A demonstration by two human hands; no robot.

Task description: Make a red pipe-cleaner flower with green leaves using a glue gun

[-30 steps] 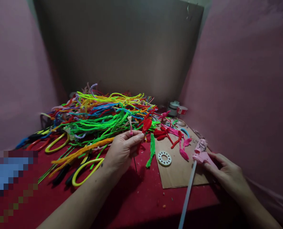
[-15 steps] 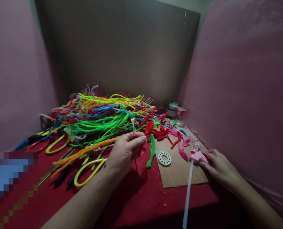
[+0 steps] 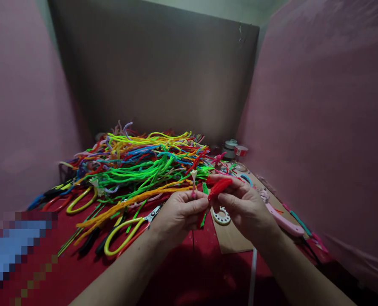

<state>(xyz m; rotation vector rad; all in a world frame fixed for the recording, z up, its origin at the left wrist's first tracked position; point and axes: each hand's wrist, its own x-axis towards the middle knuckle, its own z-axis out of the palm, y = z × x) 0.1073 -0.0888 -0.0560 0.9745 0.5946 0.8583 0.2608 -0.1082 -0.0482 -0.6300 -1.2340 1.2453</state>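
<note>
My left hand [image 3: 181,212] pinches a thin flower stem with a pale stamen tip [image 3: 193,174] and a pink part below it; the dark lower stem hangs beneath the fingers. Close beside it, my right hand [image 3: 248,206] is closed on a fuzzy red petal [image 3: 220,188], whose near end meets my left fingertips. Whether the petal is fixed to the stem cannot be made out. Under my right wrist lies a pink glue gun [image 3: 284,222], partly covered, with a translucent glue stick [image 3: 253,278] nearby. A green fuzzy leaf [image 3: 204,188] shows behind the hands.
A heap of colourful pipe cleaners [image 3: 144,170] covers the back left of the red table [image 3: 208,272]. Yellow-handled scissors [image 3: 125,238] lie left of my forearm. A brown board [image 3: 231,240] bears a white ring with holes [image 3: 221,216]. Pink walls [image 3: 329,127] rise at both sides.
My right hand has let go of the glue gun and come left to the red petal. My left hand has shifted slightly right and down, still holding the stem.
</note>
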